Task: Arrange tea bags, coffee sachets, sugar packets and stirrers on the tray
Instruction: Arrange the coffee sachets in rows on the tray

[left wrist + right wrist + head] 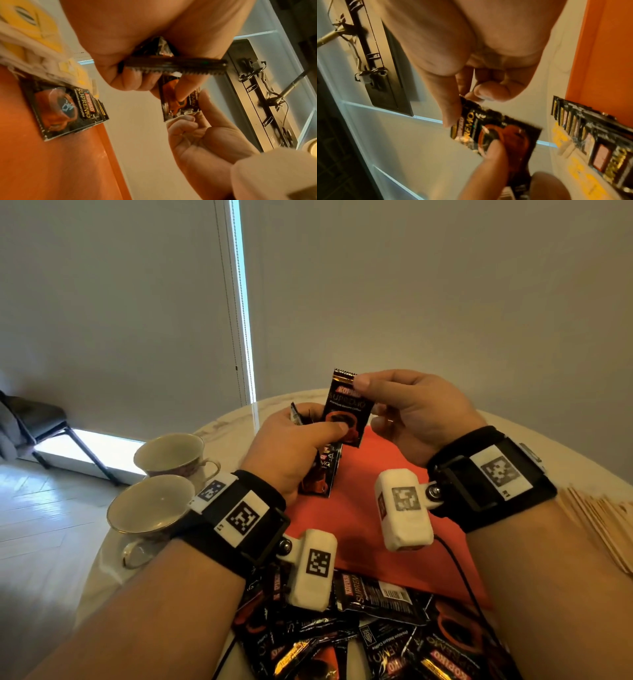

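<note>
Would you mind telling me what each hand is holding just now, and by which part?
Both hands hold one black coffee sachet: the right hand pinches its top corner, the left hand thumbs its lower part while gripping more sachets beneath.

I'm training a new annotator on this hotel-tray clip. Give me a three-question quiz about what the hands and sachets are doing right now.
1. True or false: both hands grip the raised coffee sachet.
2. Multiple choice: the left hand holds A) one sachet, B) several sachets, C) a teacup.
3. Fill in: the loose pile of sachets lies nearest the person, at the near edge of the ____ tray.

Key
1. True: the right hand pinches its top corner, and the left thumb presses its lower part.
2. B.
3. Red.
</note>
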{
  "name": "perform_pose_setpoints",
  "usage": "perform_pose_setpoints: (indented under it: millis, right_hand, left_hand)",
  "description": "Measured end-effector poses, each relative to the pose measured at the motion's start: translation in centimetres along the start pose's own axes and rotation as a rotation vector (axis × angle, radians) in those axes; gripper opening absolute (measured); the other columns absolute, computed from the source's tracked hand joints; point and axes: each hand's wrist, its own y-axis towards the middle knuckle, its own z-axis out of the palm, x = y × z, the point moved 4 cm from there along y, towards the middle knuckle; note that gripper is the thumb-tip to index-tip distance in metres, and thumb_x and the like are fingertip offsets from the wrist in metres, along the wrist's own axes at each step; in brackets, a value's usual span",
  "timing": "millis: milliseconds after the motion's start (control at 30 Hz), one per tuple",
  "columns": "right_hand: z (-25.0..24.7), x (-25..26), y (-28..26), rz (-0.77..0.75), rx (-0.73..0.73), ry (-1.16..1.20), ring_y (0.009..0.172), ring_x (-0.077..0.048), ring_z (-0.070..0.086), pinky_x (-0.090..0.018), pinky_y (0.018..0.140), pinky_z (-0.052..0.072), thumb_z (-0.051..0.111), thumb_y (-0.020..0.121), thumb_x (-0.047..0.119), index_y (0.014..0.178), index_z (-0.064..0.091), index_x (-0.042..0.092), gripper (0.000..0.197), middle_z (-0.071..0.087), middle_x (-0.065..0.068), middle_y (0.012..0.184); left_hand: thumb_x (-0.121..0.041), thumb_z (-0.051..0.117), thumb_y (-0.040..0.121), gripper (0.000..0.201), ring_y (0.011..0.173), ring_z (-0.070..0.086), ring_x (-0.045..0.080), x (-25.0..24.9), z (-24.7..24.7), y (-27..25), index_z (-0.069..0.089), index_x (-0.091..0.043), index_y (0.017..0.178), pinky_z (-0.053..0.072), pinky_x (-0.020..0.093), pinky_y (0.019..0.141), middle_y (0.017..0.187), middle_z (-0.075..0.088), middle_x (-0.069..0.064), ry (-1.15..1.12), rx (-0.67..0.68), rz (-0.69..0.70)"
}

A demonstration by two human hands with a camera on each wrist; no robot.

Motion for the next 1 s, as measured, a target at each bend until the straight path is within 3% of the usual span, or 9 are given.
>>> perform_pose_setpoints:
  millis: [100,167,233,400,500,633,733,833,1000]
  right_hand:
    - [0.1,0.2,0.0,-0.007,0.05,0.091,0.061,-0.006,0.058,-0.022,0.058,0.051,0.078,0.072,0.019,0.098,0.075,0.009,0.028,0.07,0.0,0.078]
    - [0.2,-0.1,-0.1,0.002,0.057,0.011,0.063,-0.007,0.06,-0.023,0.06,0.054,0.079,0.077,0.016,0.094,0.073,0.012,0.018,0.069,0.001,0.077]
    - [0.3,-0.2,-0.2,0.004,0.035,-0.085,0.061,-0.009,0.062,-0.025,0.059,0.055,0.075,0.085,0.007,0.088,0.069,0.01,0.007,0.067,0.001,0.07]
    - [0.3,-1.8,0.1,0.087,-0.07,-0.074,0.055,-0.013,0.061,-0.027,0.054,0.054,0.07,0.091,0.003,0.084,0.064,0.011,0.012,0.066,-0.005,0.068]
    - [-0.2,-4.4,0.1,0.258,-0.101,-0.067,0.053,-0.013,0.059,-0.027,0.051,0.053,0.065,0.093,0.0,0.088,0.063,0.007,0.009,0.063,-0.006,0.065]
    - [-0.6,-7.9,-0.6,0.504,-0.077,-0.199,0.058,-0.018,0.061,-0.033,0.057,0.055,0.066,0.09,-0.003,0.086,0.066,0.003,0.007,0.065,-0.008,0.064]
    - [-0.6,-8.6,-0.7,0.536,-0.072,-0.287,0.062,-0.02,0.065,-0.033,0.058,0.056,0.068,0.087,-0.006,0.085,0.068,0.001,0.007,0.068,-0.011,0.069]
    - [-0.2,-8.3,-0.7,0.527,-0.072,-0.354,0.065,-0.022,0.069,-0.035,0.063,0.059,0.071,0.086,-0.006,0.086,0.07,-0.001,0.005,0.071,-0.012,0.07]
    - [0.8,-8.1,-0.8,0.536,-0.067,-0.4,0.065,-0.022,0.07,-0.035,0.069,0.062,0.072,0.087,-0.004,0.093,0.071,-0.005,0.006,0.072,-0.015,0.075]
  left_hand:
    - [-0.009,0.078,0.085,0.013,0.074,0.075,0.025,0.2,-0.2,0.2,0.077,-0.011,0.098,0.061,0.045,0.08,0.088,0.078,0.011,-0.051,0.012,-0.003]
    - [-0.003,0.069,0.094,0.012,0.052,0.064,0.008,0.2,-0.3,0.1,0.072,-0.006,0.105,0.054,0.028,0.055,0.074,0.072,0.003,-0.117,0.007,-0.015]
    - [-0.001,0.065,0.096,0.008,0.046,0.06,0.005,0.1,-0.4,0.1,0.069,-0.007,0.101,0.05,0.023,0.048,0.067,0.069,-0.001,-0.169,-0.012,-0.039]
    - [-0.003,0.07,0.093,0.012,0.042,0.058,0.006,-0.1,-0.8,0.2,0.063,-0.012,0.09,0.048,0.021,0.046,0.064,0.066,-0.001,-0.226,-0.162,-0.054]
    - [-0.017,0.072,0.093,0.015,0.042,0.054,0.002,-0.5,-2.1,0.5,0.059,-0.018,0.085,0.044,0.019,0.044,0.064,0.057,-0.008,-0.254,-0.346,-0.047]
    - [-0.027,0.065,0.093,0.017,0.053,0.055,0.007,-0.8,-3.2,0.5,0.055,-0.02,0.082,0.045,0.027,0.057,0.061,0.054,-0.008,-0.43,-0.439,-0.059]
    - [-0.03,0.063,0.09,0.016,0.074,0.056,0.018,-0.8,-3.7,0.5,0.054,-0.017,0.091,0.046,0.034,0.066,0.082,0.052,0.002,-0.546,-0.461,-0.077]
    - [-0.039,0.059,0.079,0.039,0.087,0.061,0.026,-0.8,-3.8,0.5,0.054,-0.012,0.106,0.045,0.035,0.067,0.101,0.057,0.01,-0.573,-0.426,-0.062]
    - [-0.03,0.052,0.081,0.028,0.091,0.068,0.031,0.2,-3.8,1.1,0.057,-0.01,0.099,0.048,0.039,0.066,0.113,0.071,0.018,-0.623,-0.44,-0.122]
